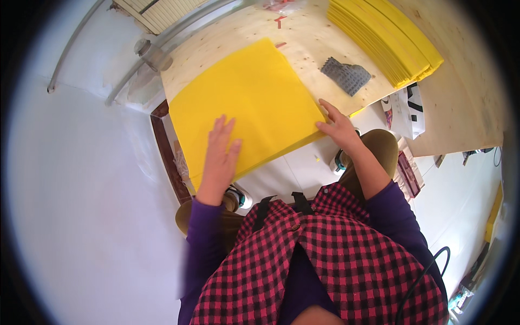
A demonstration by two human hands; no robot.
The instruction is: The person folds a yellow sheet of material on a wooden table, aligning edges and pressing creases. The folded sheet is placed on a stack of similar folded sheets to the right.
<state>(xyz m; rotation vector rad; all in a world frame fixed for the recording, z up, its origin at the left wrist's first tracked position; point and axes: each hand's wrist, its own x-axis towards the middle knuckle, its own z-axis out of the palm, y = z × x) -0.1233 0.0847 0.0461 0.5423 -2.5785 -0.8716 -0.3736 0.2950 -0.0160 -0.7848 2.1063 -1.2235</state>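
Note:
A large yellow sheet (252,95), fabric-like and smooth, covers the near left part of the wooden table. Its near edge reaches past the tabletop toward me, and more yellow layers show beneath it. Over its near left area is my left hand (219,157), fingers extended, holding nothing; whether the palm touches the sheet is hard to tell. At the sheet's right corner my right hand (341,130) rests its fingertips by the edge, thumb and forefinger apart. A grey textured cloth (346,76) lies crumpled on the table beyond my right hand.
A thick pile of folded yellow sheets (387,40) occupies the table's far right. Red scraps (279,23) dot the bare wood (303,40) at the back. A glass jar (153,55) stands near the left edge by grey pipes. A printed white bag (405,114) sits below the right side.

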